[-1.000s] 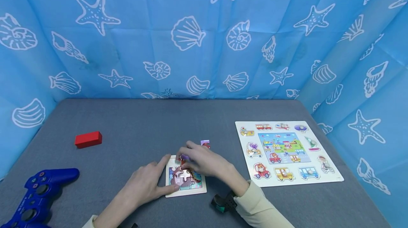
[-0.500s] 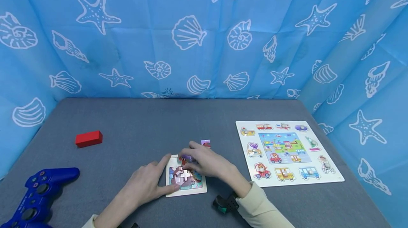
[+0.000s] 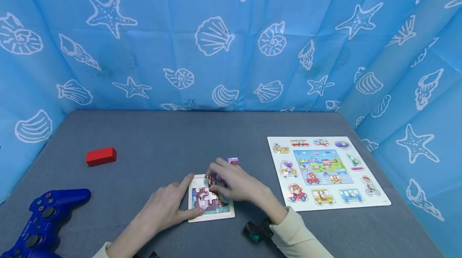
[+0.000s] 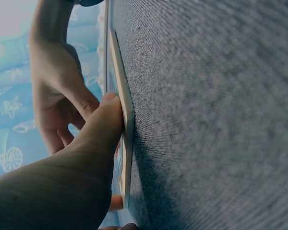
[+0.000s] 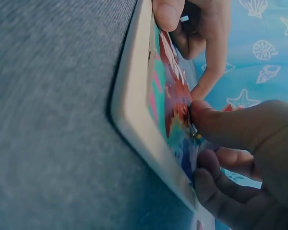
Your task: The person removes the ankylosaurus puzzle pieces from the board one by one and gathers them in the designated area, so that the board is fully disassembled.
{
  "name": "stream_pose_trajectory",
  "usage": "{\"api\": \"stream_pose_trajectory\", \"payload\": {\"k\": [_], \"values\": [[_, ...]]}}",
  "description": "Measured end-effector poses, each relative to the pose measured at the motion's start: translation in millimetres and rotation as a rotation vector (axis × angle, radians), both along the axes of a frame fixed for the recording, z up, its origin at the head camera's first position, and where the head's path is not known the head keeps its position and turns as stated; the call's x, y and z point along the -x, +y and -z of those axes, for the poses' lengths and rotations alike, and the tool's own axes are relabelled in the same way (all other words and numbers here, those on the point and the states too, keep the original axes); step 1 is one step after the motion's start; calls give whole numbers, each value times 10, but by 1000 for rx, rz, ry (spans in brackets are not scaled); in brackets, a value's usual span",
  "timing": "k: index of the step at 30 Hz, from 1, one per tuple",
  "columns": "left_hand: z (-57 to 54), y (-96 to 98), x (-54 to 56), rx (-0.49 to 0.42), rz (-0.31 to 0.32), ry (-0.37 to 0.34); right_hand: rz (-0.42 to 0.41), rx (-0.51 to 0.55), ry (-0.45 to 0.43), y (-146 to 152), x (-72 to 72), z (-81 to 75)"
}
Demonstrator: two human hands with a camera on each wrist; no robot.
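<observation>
A small wooden jigsaw puzzle tray (image 3: 211, 218), with a pale rim and interlocking picture pieces, lies in front of me. My left hand (image 3: 162, 208) steadies its left side, the thumb pressing the near rim and the index finger reaching the far left corner. At the tray's upper part, my right hand (image 3: 232, 179) pinches a purple and red puzzle piece (image 3: 210, 180), mostly covered by the fingers. The right wrist view has the right thumb (image 5: 206, 115) and fingertips close against the picture surface. Just behind the right hand, a loose purple and red piece (image 3: 233, 160) shows partly.
To the right lies a white peg puzzle board (image 3: 326, 206) with vehicle pieces. A red block (image 3: 101, 156) sits at the left, with a blue game controller (image 3: 45, 220) nearer the front. A shell-patterned blue curtain (image 3: 216, 69) stands behind the grey table (image 3: 155, 141).
My right hand has shifted slightly to the right over the tray, and the pinched puzzle piece has moved and tilted with it. The left hand has stayed in place on the tray.
</observation>
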State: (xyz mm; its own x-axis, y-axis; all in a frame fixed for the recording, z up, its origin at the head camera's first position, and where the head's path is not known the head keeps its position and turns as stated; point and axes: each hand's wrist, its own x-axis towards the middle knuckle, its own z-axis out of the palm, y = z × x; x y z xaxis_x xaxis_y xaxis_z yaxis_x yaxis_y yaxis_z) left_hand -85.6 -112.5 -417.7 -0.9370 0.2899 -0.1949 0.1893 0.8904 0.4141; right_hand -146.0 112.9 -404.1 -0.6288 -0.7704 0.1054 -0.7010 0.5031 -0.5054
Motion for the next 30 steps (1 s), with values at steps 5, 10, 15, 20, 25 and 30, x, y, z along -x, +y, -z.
{"api": "stream_pose_trajectory", "payload": {"k": [5,10,15,20,25,30], "values": [[-6,2,12,3,-1,-25,22,28,-33,26,-2,13],[-5,3,16,6,0,-23,25,58,-37,39,7,30],[5,8,0,-2,1,5,25,95,-68,60,26,38],[10,9,-3,-6,1,10,27,128,-145,94,40,47],[9,9,2,-2,0,-2,45,129,-148,92,34,43],[-5,7,3,10,-2,-25,71,28,-46,2,-13,32]]}}
